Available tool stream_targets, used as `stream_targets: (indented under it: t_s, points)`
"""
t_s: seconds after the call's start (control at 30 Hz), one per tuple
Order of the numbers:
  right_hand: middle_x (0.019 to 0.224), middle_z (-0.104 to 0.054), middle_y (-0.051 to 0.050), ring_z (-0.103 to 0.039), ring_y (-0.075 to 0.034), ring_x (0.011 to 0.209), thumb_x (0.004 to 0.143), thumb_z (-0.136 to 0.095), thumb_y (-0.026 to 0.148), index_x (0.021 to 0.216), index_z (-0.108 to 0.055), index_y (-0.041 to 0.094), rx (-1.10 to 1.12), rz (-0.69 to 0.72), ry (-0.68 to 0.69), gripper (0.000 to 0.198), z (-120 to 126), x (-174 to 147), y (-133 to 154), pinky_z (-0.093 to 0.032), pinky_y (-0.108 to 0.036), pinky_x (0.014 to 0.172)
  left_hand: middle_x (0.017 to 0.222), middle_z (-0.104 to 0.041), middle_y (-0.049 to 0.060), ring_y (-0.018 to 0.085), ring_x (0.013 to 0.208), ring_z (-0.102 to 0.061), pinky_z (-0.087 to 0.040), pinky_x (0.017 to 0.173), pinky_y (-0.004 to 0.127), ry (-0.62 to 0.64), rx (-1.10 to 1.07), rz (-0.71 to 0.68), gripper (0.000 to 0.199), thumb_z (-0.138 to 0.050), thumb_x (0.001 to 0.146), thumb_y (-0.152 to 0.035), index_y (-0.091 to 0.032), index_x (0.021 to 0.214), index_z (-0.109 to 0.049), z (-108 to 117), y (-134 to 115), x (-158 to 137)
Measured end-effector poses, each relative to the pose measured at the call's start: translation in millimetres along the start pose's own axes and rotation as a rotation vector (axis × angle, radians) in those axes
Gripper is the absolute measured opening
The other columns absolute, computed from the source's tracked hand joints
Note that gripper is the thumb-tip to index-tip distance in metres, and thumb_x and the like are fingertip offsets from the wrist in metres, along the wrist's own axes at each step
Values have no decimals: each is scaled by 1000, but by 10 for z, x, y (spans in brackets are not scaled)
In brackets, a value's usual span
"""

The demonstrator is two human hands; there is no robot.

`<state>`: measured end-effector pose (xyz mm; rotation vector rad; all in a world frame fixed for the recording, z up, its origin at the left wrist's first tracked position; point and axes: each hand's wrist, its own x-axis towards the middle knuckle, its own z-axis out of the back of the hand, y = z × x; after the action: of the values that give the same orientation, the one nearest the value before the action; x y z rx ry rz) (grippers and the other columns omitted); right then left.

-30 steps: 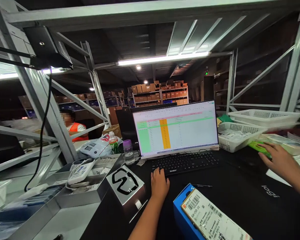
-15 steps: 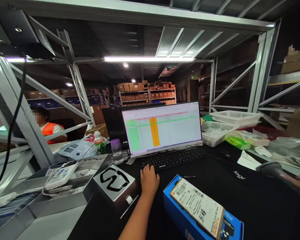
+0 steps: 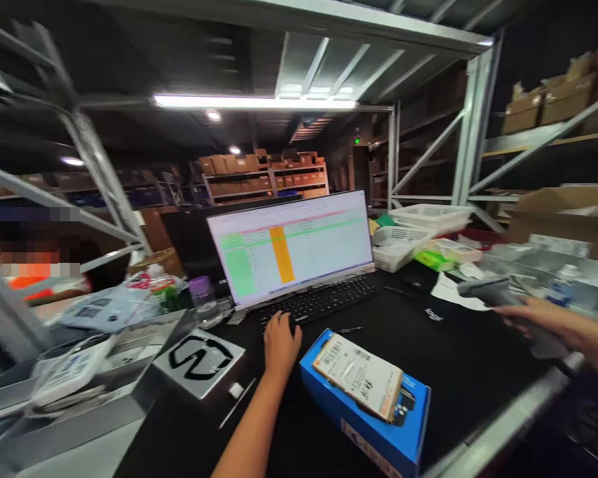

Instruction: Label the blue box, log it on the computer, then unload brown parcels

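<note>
My left hand lies with fingers stretched out on the left end of a black keyboard, below a monitor that shows a spreadsheet. At the right, my right hand is wrapped round the grip of a grey handheld barcode scanner. The scanner's head points left, above the black desk mat and near a white sheet of paper. Between the hands sits a blue box with a printed label card lying on top.
A silver box with a black glasses-like picture sits left of my forearm. Beyond it are a purple-lidded jar and an open grey tray. White baskets stand right of the monitor. A person in an orange vest is at far left, blurred.
The view has turned to the right, so more of my right hand and the scanner shows. The scanner is now higher relative to the blue box. My left hand stays at the keyboard.
</note>
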<state>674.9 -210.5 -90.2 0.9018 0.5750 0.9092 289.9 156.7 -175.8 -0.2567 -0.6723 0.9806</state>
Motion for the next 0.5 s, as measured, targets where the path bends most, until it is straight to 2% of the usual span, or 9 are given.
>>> stream_targets:
  t_s: [0.07,0.17,0.23,0.33,0.4,0.5]
  points:
    - [68,-53,5,-43,-9,54,71,-72,78,96,-54,19,101,-89,-33,66,-29,-157,50,-36,-25,52,150,-50,26,36,147,-41,-29,125,52,28,-113,-3,46,-50,92,-23,-4,133,-59,-40,-59,30]
    - [74,-56,5,-49,-9,56,79,-76,67,112,-54,20,173,-65,136,62,-214,-435,323,-38,-24,55,138,-60,22,33,138,-51,-35,123,50,109,-304,25,44,-57,85,-30,-8,122,-65,-123,-145,72]
    - [74,-58,4,-51,-9,56,79,-78,67,110,-54,19,163,-64,269,62,-387,-582,555,-39,-23,55,125,-67,19,32,126,-61,-46,114,49,172,-437,76,42,-61,79,-38,-12,111,-68,-168,-205,78]
    - [72,-60,4,-53,-9,56,71,-81,71,103,-54,18,91,-50,422,68,-639,-676,873,-39,-19,49,99,-72,13,29,99,-70,-58,88,43,293,-628,163,52,-64,69,-56,-16,101,-69,-177,-315,41]
    - [71,-60,4,-53,-8,55,71,-80,70,100,-55,19,52,-26,477,64,-770,-664,1053,-40,-17,46,81,-69,7,25,80,-69,-57,74,39,379,-734,215,63,-66,60,-66,-16,97,-68,-130,-411,1]
    - [71,-61,5,-53,-7,53,73,-81,61,97,-56,20,46,-56,496,55,-893,-609,1273,-42,-16,45,72,-65,3,19,67,-63,-52,65,34,466,-834,278,70,-70,50,-70,-15,94,-68,13,-572,-42]
